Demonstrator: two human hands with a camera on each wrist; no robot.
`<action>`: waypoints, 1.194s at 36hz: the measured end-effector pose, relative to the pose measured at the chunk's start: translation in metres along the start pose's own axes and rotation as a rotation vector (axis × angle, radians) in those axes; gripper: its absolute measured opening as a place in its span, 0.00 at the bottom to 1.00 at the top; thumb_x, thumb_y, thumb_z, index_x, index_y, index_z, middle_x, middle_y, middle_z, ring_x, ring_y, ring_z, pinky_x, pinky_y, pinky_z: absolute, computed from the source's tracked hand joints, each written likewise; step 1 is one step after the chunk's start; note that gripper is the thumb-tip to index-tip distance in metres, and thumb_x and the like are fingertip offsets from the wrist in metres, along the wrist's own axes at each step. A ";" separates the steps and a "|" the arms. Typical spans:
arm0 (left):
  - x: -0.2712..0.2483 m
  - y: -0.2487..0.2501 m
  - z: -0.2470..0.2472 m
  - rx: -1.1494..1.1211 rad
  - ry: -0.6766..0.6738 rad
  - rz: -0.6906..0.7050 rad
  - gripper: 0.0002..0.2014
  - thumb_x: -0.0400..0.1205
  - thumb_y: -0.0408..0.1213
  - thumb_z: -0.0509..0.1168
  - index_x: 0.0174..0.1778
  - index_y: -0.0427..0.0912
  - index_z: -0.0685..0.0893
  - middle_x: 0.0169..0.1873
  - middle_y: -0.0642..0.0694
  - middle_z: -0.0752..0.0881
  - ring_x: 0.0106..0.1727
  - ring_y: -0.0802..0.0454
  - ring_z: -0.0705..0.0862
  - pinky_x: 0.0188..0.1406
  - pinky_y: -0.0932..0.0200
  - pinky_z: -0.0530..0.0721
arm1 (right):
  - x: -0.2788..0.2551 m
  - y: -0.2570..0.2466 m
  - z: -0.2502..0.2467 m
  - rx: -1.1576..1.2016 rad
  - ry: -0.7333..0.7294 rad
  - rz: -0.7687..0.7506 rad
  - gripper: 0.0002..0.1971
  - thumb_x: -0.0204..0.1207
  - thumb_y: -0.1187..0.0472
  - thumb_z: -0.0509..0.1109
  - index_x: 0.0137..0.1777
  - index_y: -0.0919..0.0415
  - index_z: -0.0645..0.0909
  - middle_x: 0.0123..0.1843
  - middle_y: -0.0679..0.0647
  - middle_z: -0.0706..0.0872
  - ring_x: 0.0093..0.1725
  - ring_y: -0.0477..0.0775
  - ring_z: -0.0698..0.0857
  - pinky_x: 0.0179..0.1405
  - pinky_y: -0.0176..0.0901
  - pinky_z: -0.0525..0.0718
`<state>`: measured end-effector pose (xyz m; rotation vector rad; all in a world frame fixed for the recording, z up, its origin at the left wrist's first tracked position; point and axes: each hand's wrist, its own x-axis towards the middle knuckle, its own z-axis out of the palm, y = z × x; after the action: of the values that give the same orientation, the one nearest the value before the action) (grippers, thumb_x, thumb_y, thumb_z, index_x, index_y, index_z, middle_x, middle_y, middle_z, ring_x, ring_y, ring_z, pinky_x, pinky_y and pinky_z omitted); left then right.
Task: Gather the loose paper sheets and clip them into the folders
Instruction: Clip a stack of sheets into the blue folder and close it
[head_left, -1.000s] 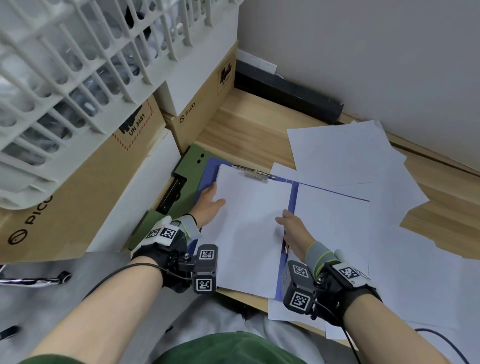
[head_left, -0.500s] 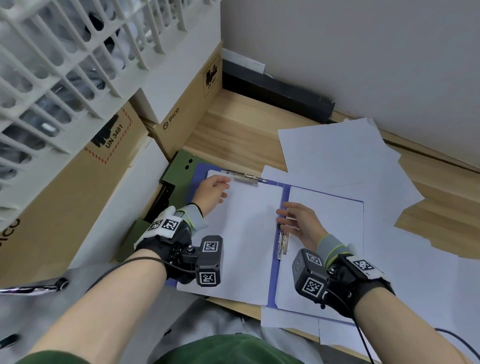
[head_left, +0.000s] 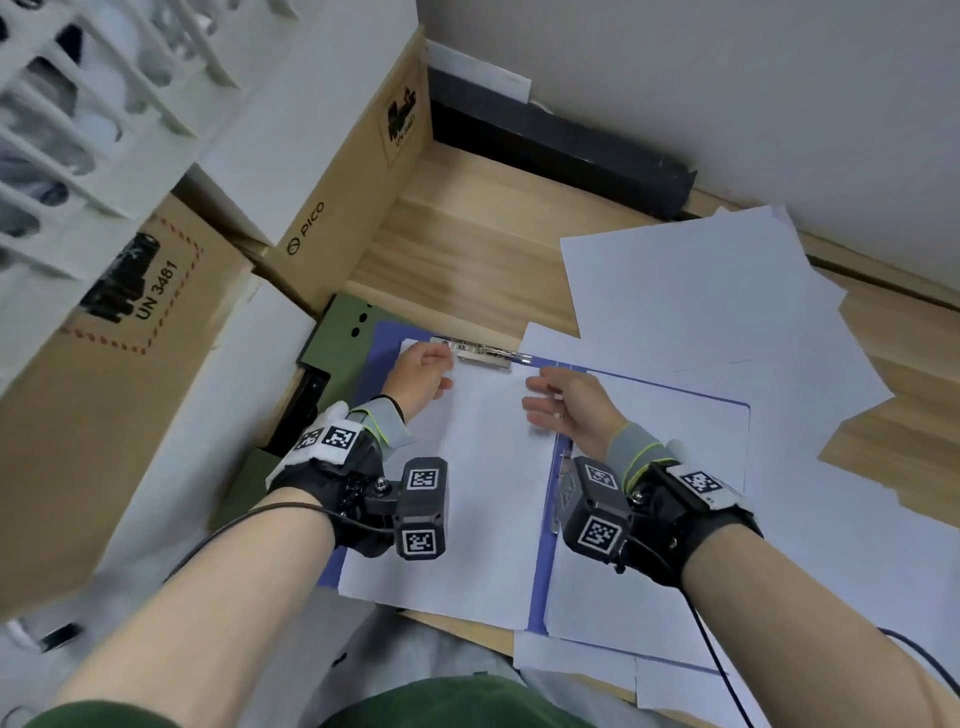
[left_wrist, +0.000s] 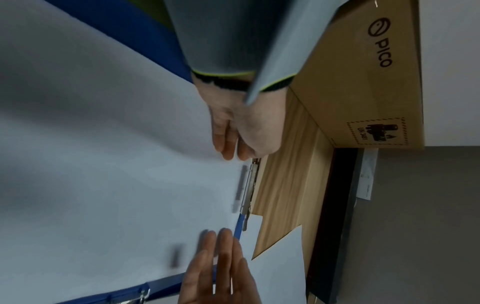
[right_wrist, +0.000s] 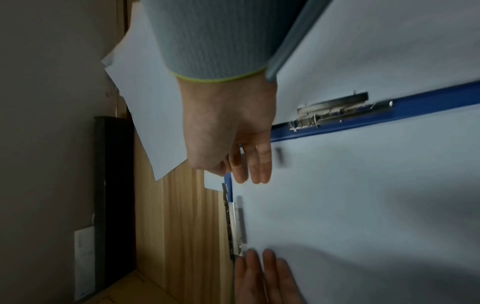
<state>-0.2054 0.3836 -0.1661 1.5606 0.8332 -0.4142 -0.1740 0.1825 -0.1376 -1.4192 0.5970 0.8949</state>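
both hands have slid up to the top clip (head_left: 483, 354) of the blue folder (head_left: 540, 571) on the desk (head_left: 467, 249) — left hand (head_left: 418, 376) curled at the sheet (head_left: 467, 493) corner, right hand (head_left: 566, 410) fingers loose and apart — so clipping looks next.

Looks like an office or storeroom corner. A wood desk (head_left: 467, 249) sits vs. a plain grey wall (head_left: 727, 78). Cardboard boxes (head_left: 332, 197) w/ shipping labels are stacked at the side, plus a white plastic basket (head_left: 78, 130). Paper sheets (head_left: 691, 296) & a blue folder (head_left: 540, 571) cover the desk.
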 end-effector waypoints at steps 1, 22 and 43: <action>0.001 0.002 0.000 -0.004 -0.008 -0.013 0.11 0.84 0.33 0.61 0.61 0.41 0.78 0.52 0.45 0.81 0.35 0.53 0.81 0.39 0.61 0.78 | 0.005 -0.002 0.003 0.004 -0.001 0.008 0.13 0.84 0.60 0.62 0.65 0.63 0.74 0.54 0.55 0.83 0.44 0.56 0.86 0.30 0.40 0.88; -0.002 0.012 -0.009 -0.099 -0.017 -0.089 0.25 0.79 0.55 0.65 0.67 0.47 0.67 0.40 0.43 0.85 0.36 0.46 0.82 0.50 0.48 0.84 | 0.023 -0.018 0.066 -0.114 -0.256 -0.076 0.21 0.85 0.68 0.57 0.78 0.63 0.68 0.59 0.53 0.82 0.48 0.53 0.84 0.44 0.46 0.90; 0.021 0.012 -0.007 -0.005 0.053 -0.149 0.13 0.83 0.55 0.55 0.58 0.57 0.76 0.35 0.49 0.86 0.33 0.46 0.87 0.36 0.60 0.79 | 0.038 0.015 0.049 -0.026 -0.045 0.113 0.14 0.85 0.57 0.56 0.48 0.65 0.80 0.42 0.60 0.90 0.40 0.56 0.91 0.45 0.45 0.90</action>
<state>-0.1839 0.3962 -0.1711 1.5161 0.9947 -0.4794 -0.1727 0.2361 -0.1725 -1.3954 0.6392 1.0247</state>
